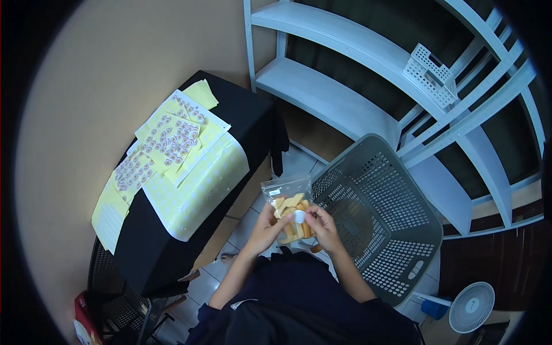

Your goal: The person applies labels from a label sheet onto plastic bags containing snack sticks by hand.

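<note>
A clear zip bag (pixel 291 200) of pale yellow stick-shaped pieces is held up in front of my body, its zip edge pointing away from me. My left hand (pixel 268 230) grips the bag along its left side, with the thumb lying over the front. On the right side, my right hand (pixel 323 231) has its thumb and fingers closed at the bag. Between the two thumbs, a white round sticker (pixel 299 217) shows on the bag's front. The fingers behind the bag are hidden.
A large grey perforated basket (pixel 432 223) stands to the right. At left, a black-covered table (pixel 244 112) bears yellow sheets of round stickers (pixel 170 138). White shelves (pixel 328 103) hold a small white basket (pixel 431 76). A white fan (pixel 471 307) is at lower right.
</note>
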A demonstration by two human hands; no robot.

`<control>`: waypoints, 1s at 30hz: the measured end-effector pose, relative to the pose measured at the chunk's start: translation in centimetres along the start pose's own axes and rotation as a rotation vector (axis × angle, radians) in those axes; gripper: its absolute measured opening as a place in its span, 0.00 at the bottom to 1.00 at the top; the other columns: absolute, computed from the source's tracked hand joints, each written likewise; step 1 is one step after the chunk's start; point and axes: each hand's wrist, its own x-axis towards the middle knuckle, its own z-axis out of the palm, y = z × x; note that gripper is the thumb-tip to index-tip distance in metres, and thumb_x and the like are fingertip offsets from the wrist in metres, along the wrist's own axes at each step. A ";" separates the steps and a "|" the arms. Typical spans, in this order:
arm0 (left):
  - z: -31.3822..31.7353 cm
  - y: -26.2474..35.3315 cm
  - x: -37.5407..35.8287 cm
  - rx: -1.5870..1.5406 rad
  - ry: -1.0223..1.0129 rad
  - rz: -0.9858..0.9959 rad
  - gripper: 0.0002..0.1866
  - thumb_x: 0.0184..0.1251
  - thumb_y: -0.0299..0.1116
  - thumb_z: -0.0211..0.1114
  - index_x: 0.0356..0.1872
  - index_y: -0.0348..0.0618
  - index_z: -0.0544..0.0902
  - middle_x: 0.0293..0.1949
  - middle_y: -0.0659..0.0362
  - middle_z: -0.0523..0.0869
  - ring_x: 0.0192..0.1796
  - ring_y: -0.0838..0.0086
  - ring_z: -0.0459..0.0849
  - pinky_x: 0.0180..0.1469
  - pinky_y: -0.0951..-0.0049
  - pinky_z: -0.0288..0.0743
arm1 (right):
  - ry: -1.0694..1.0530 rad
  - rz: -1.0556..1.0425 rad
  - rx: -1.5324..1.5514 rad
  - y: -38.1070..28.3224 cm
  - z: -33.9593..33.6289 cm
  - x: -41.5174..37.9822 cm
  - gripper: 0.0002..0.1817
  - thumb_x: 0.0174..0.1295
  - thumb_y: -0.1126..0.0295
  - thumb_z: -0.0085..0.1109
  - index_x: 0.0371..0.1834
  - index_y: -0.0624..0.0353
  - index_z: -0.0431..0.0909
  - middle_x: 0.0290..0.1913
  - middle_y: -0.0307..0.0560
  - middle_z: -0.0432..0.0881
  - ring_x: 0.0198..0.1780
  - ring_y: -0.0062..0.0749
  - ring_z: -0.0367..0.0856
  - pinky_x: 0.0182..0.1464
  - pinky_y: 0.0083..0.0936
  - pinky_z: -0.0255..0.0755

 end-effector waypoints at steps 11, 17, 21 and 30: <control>-8.9 0.9 -3.6 -0.078 0.546 0.197 0.18 0.56 0.26 0.57 0.49 0.35 0.70 0.44 0.55 0.77 0.45 0.75 0.76 0.49 0.76 0.69 | 0.192 0.028 0.102 2.3 5.8 5.3 0.06 0.64 0.71 0.45 0.37 0.62 0.68 0.41 0.49 0.76 0.41 0.31 0.78 0.42 0.23 0.73; -20.1 0.5 -15.6 -0.428 1.042 0.332 0.20 0.57 0.33 0.52 0.51 0.36 0.68 0.44 0.54 0.77 0.46 0.69 0.77 0.50 0.71 0.71 | 0.034 0.048 0.036 5.8 15.6 7.9 0.07 0.61 0.75 0.47 0.41 0.63 0.66 0.34 0.47 0.77 0.37 0.29 0.79 0.37 0.19 0.74; -26.4 0.2 -26.6 -0.590 1.237 0.465 0.22 0.60 0.41 0.50 0.51 0.39 0.68 0.43 0.55 0.77 0.44 0.67 0.78 0.47 0.67 0.74 | -0.166 -0.129 -0.160 10.8 24.4 7.5 0.06 0.59 0.78 0.47 0.39 0.62 0.69 0.32 0.40 0.75 0.32 0.16 0.71 0.34 0.11 0.63; -33.9 2.1 -30.5 -0.592 1.152 0.421 0.21 0.61 0.41 0.49 0.52 0.39 0.67 0.43 0.54 0.77 0.44 0.67 0.79 0.46 0.64 0.74 | -0.183 -0.006 0.037 14.4 31.9 6.8 0.09 0.61 0.75 0.42 0.31 0.64 0.74 0.32 0.43 0.76 0.27 0.20 0.74 0.30 0.13 0.65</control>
